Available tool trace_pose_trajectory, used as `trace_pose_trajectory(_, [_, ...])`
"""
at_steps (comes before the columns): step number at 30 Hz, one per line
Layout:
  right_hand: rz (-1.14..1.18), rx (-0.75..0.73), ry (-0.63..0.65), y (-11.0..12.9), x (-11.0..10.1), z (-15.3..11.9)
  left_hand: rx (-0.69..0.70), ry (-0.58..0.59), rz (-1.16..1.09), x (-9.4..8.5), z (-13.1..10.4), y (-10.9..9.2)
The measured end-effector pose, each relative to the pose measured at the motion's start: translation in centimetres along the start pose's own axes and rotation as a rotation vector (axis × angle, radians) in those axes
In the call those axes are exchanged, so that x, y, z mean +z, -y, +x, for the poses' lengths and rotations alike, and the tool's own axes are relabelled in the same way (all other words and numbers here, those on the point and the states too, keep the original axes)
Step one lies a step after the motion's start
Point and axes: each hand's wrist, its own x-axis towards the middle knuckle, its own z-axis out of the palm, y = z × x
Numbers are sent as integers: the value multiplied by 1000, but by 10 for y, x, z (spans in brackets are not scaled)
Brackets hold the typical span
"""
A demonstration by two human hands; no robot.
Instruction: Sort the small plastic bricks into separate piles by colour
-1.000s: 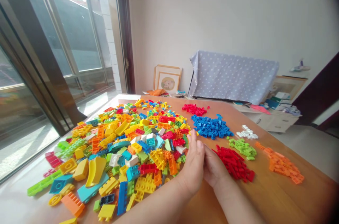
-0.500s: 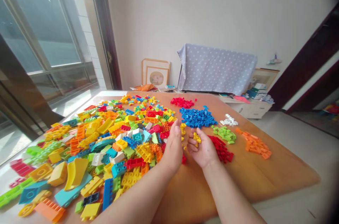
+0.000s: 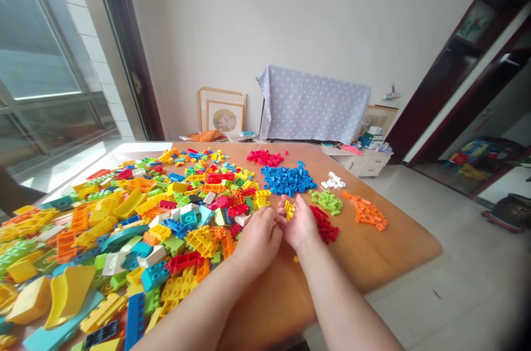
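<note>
My right hand (image 3: 302, 227) is cupped palm up, with several small yellow toy bricks (image 3: 289, 208) lying in it. Close against its fingertips is my left hand (image 3: 259, 237), back upward and fingers curled in; whatever they may pinch is hidden. Just beyond the hands sit some yellow bricks (image 3: 262, 199) at the edge of a large mixed pile of bricks (image 3: 178, 232). A dark red brick heap (image 3: 326, 225) lies right beside my right hand. One tiny yellow piece (image 3: 296, 258) shows by the right wrist.
Blue bricks (image 3: 288, 179) are heaped farther back, with crimson bricks (image 3: 265, 158) behind them. White bricks (image 3: 333, 180), lime green bricks (image 3: 327, 201) and orange bricks (image 3: 368, 212) form separate groups on the right of the brown table (image 3: 398, 254). A cloth-covered object (image 3: 315, 104) stands by the wall.
My left hand has gone from flat and upright to curled, and has come up to the right hand's fingers. The right hand still holds yellow bricks. The view has turned right.
</note>
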Motion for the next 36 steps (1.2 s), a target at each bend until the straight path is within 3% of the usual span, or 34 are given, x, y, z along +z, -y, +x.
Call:
trace_pose_trajectory(3, [151, 76, -41, 4, -4, 1, 122, 72, 399, -2, -4, -4])
trace_pose_trajectory(7, [-7, -34, -104, 8, -3, -6, 219, 173, 644, -4, -10, -6])
trace_pose_trajectory(13, [-528, -187, -42, 7, 3, -25, 238, 225, 760, -6, -9, 6])
trace_pose_trajectory(19, [-1381, -546, 42, 5, -12, -39, 184, 178, 863, -10, -2, 17])
trace_pose_trajectory(24, [-1854, -604, 60, -6, -17, -56, 170, 134, 893, -14, 0, 21])
trace_pose_trajectory(29, [-1970, -673, 80, -20, -16, -61, 156, 109, 897, -18, 2, 22])
trace_pose_trajectory(36, [-1877, -653, 114, -18, -13, -63, 139, 88, 902, -19, 3, 23])
